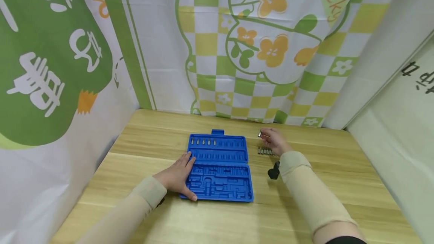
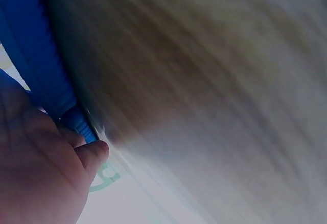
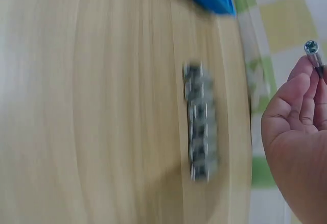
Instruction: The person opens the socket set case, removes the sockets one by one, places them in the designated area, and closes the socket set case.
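An open blue tool case [image 1: 217,189] lies on the wooden table, with several small metal bits [image 1: 203,141] standing in the left part of its upper row. My left hand [image 1: 178,174] rests on the case's left edge, fingers spread and thumb at the front corner. In the left wrist view, that hand's palm [image 2: 41,168] is beside the blue case wall [image 2: 36,45]. My right hand [image 1: 275,141] pinches a silver socket bit [image 3: 313,55], held above the table. Below that hand, a row of several metal sockets [image 3: 200,127] lies on the table, blurred in the right wrist view.
A patterned cloth [image 1: 223,48] hangs behind the table's back edge, and white cloth hangs at both sides. Below the right wrist is a black object [image 1: 273,172], seemingly attached at the sleeve. Wooden tabletop [image 1: 135,142] surrounds the case.
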`<state>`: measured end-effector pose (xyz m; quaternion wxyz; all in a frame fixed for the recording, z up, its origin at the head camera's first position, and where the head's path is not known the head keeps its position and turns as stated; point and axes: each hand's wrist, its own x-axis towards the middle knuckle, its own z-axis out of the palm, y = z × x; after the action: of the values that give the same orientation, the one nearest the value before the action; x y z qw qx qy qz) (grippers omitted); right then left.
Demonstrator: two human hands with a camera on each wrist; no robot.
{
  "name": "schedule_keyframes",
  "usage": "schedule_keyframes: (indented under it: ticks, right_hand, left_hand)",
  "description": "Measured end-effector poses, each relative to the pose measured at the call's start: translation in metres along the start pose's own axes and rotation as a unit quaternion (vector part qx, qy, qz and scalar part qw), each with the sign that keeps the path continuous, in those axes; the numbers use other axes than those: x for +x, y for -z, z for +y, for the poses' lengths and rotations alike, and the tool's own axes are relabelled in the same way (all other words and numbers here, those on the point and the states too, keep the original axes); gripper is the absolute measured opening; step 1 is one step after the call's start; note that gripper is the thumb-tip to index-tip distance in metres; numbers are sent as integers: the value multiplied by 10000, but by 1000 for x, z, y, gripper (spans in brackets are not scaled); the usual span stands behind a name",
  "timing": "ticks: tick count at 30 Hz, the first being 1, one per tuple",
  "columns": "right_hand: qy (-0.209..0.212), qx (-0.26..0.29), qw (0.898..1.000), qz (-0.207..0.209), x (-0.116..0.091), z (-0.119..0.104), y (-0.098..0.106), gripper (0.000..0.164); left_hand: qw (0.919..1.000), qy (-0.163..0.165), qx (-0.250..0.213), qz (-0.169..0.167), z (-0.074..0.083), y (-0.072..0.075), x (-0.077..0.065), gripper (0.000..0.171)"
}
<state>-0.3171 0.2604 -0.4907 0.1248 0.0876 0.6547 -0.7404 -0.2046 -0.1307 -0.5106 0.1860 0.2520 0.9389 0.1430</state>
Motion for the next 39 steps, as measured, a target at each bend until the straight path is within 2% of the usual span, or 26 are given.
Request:
schedule_keyframes:
  ticks: [5,9,13,17,24,32,34,39]
  right_hand:
    - [77,-391,9989,251,-7,4,29,29]
    - [214,-1222,9914,405,-11,8,46,31]
    - [240,-2317,9714,457,-15,13,55,33]
    - [183,-2939,9549,383,-15,17,58,29]
    - [367,-3701,9277,319,-12,22,58,20]
    - [638,-4724,8776,506,-17,18,51,18]
    - [608,-4829,8719,542,-17,17,49,18]
    - [490,-4913,8678,562,-15,18,49,18]
  left_hand:
    - [9999,38,-113,-46,-1,-3,-4,143]
    - [9998,106,-134,-69,-5,-5,-5,143]
    - [9999,103,-55,-50,-9,-5,-6,143]
    - [9999,38,-118,-34,-11,-4,-5,144]
    - [10000,48,21,-76,-12,-3,-3,144]
    - [10000,-45,3,-81,-9,1,0,144]
    - [10000,-52,12,-74,-10,1,0,144]
    - [10000,-30,0,-91,-10,1,0,143]
